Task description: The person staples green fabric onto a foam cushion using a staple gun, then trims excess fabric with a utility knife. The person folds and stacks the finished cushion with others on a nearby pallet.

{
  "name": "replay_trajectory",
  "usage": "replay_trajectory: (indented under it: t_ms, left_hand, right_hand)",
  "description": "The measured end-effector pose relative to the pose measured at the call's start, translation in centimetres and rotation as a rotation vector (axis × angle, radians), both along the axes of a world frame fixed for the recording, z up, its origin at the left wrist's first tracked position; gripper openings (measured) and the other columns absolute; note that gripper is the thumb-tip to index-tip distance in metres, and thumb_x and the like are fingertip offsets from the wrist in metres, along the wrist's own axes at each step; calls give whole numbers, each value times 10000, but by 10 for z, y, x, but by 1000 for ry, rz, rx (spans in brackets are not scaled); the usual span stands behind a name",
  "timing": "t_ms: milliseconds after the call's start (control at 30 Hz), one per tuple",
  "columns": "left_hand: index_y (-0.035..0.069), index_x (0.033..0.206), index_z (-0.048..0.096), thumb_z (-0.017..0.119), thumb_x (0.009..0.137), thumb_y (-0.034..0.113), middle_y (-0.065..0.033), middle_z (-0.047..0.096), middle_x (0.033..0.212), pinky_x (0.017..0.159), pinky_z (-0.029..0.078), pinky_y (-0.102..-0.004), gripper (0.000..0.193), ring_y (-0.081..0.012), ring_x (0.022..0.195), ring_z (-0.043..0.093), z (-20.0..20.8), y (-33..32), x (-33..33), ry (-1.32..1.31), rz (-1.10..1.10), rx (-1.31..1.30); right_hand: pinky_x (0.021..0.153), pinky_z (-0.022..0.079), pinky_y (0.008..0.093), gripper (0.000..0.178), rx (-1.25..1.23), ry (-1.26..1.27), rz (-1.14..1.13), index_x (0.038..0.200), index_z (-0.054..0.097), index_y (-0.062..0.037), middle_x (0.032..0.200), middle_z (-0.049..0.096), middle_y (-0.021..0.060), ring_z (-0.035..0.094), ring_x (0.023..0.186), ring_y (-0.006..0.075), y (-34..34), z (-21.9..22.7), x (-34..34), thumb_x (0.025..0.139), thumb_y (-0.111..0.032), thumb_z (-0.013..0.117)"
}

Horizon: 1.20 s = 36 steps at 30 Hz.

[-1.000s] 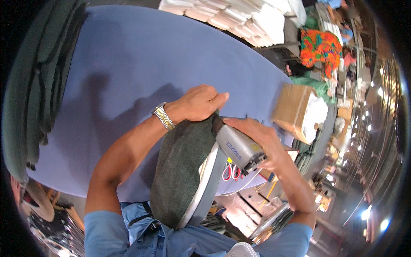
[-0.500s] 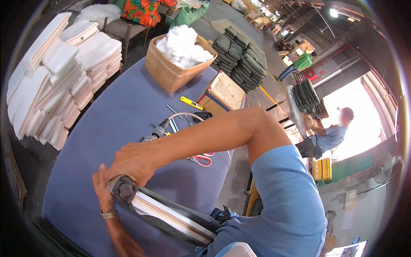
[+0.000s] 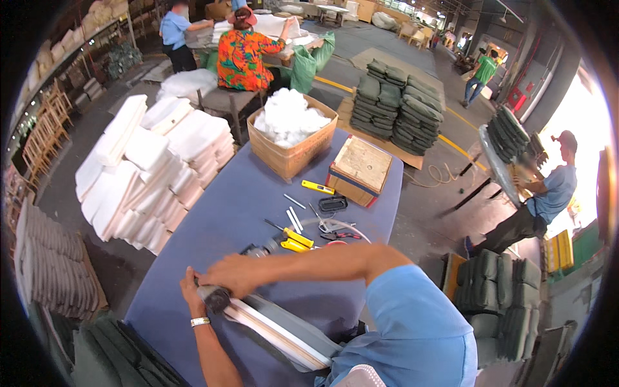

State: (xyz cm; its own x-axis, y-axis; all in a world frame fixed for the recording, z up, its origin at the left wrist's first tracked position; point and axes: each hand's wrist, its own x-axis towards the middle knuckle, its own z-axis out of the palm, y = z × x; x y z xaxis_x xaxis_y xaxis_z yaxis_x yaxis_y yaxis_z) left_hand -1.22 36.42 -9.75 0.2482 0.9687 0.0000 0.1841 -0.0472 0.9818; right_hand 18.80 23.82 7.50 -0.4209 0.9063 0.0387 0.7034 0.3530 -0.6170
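A long padded board (image 3: 284, 332) lies on the blue-covered table, its white foam and wood-coloured edge facing up between flaps of dark grey-green fabric. My right hand (image 3: 233, 273) is closed around an air staple gun, whose dark round head (image 3: 216, 299) rests at the board's far end. The gun's hose fitting (image 3: 261, 249) shows beyond my right wrist. With a watch on its wrist, my left hand (image 3: 191, 289) grips the board's far end beside the gun's head. Its fingers are partly hidden.
Beyond my hands lie a yellow cutter (image 3: 318, 187), scissors, pliers (image 3: 348, 235) and several small tools. A carton of white fibre (image 3: 293, 145) and a wooden-topped box (image 3: 361, 168) stand at the table's far side. Stacked white foam (image 3: 155, 171) and dark cushions (image 3: 393, 106) surround it; co-workers stand farther off.
The head view has lifted and turned, bringing in more of the workshop. Both hands stay at the padded board's far end, and the staple gun is still in my right hand.
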Motion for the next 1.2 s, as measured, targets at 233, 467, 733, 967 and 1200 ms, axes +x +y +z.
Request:
replay_trajectory:
  t_ms: [233, 467, 733, 967, 1200]
  left_hand:
    - [-13, 620, 613, 447, 1109, 293, -99, 606, 646, 739, 458, -367, 600, -208, 686, 593, 227, -72, -30, -83, -92, 414]
    - [-33, 757, 706, 523, 1052, 183, -112, 691, 793, 905, 485, -413, 409, -246, 869, 655, 252, -138, -43, 190, 24, 777]
    - [76, 1023, 769, 656, 870, 147, -102, 663, 1326, 1226, 231, -558, 203, -322, 1347, 556, 261, -230, 28, 255, 68, 877]
    - [37, 1564, 400, 730, 789, 232, -237, 345, 1625, 1251, 207, -492, 865, -389, 1515, 333, 243, -289, 45, 28, 218, 649]
    - [-36, 1575, 322, 710, 868, 293, -299, 357, 1600, 1204, 312, -446, 871, -426, 1474, 396, 241, -334, 19, 111, 316, 535]
  right_hand:
    - [1013, 504, 469, 730, -176, 547, -352, 1409, 534, -87, 1256, 660, 195, 623, 1191, 411, -156, -7, 37, 757, -231, 829]
    - [1119, 447, 484, 850, -429, 332, -511, 1510, 442, -99, 1499, 405, 297, 513, 1309, 467, -222, -189, -5, 780, -281, 838]
    - [943, 536, 385, 440, -126, 427, -465, 1305, 663, -31, 1219, 700, 165, 681, 1072, 272, -176, -116, 68, 926, -246, 725]
    - [981, 497, 326, 343, 290, 835, -183, 1320, 654, -3, 1199, 717, 132, 645, 1085, 175, -74, 75, 28, 1047, -208, 612]
    - [857, 489, 321, 681, -14, 911, 180, 875, 766, 41, 1045, 752, 134, 641, 909, 182, -63, 73, -67, 1105, -468, 377]
